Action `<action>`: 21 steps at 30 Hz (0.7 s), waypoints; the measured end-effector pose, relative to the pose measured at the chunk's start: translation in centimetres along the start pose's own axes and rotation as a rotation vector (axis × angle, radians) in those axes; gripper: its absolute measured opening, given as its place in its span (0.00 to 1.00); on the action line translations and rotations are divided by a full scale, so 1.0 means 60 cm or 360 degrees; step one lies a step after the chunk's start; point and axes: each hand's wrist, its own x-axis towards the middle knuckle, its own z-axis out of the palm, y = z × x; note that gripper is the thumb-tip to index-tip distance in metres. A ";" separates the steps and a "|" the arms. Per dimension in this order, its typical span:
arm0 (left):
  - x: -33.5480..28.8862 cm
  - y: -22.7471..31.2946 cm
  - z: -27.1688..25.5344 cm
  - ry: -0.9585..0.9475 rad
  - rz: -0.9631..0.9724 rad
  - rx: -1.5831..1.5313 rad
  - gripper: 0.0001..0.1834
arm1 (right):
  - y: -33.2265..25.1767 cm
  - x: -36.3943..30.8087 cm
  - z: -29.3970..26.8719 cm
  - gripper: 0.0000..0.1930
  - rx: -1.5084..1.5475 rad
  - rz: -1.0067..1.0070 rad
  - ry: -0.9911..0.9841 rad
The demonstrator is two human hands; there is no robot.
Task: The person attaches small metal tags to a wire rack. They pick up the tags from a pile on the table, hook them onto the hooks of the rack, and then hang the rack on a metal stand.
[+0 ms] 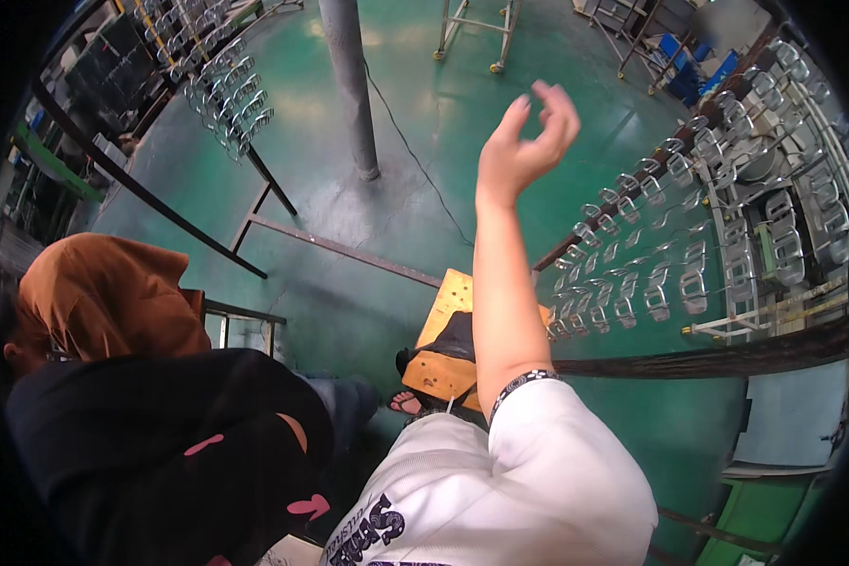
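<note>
My right hand (530,149) is raised at the end of an outstretched forearm, above the green floor. Its thumb stands apart from the curved fingers, and nothing shows between them. The fingertips are slightly smeared by motion. To the right of the hand, shiny looped metal parts (693,278) hang in rows along a dark bar; the hand touches none of them. Below the forearm is a yellow board or seat (439,373) with small holes, with a black cloth (453,340) lying across it. My left hand is out of view.
A person (160,453) in a black top and brown head covering is close on my left. A grey pillar (351,94) stands ahead, with a cable (406,141) on the floor beside it. More looped metal parts (231,99) hang at far left. A low metal bar (349,250) crosses ahead.
</note>
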 end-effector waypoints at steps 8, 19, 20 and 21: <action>-0.040 -0.013 -0.010 -0.0031 -0.0017 0.0019 0.10 | 0.064 -0.211 -0.120 0.08 -0.0112 0.0688 -0.0569; -0.179 -0.008 -0.055 -0.0080 -0.0213 0.0090 0.11 | 0.013 -0.322 -0.211 0.06 0.0141 0.0949 -0.1173; -0.194 0.002 -0.061 -0.0098 -0.0232 0.0079 0.11 | -0.010 -0.325 -0.232 0.05 0.0231 0.1161 -0.1258; -0.188 0.006 -0.059 -0.0123 -0.0202 0.0056 0.11 | 0.005 -0.337 -0.258 0.04 0.0141 0.1144 -0.1322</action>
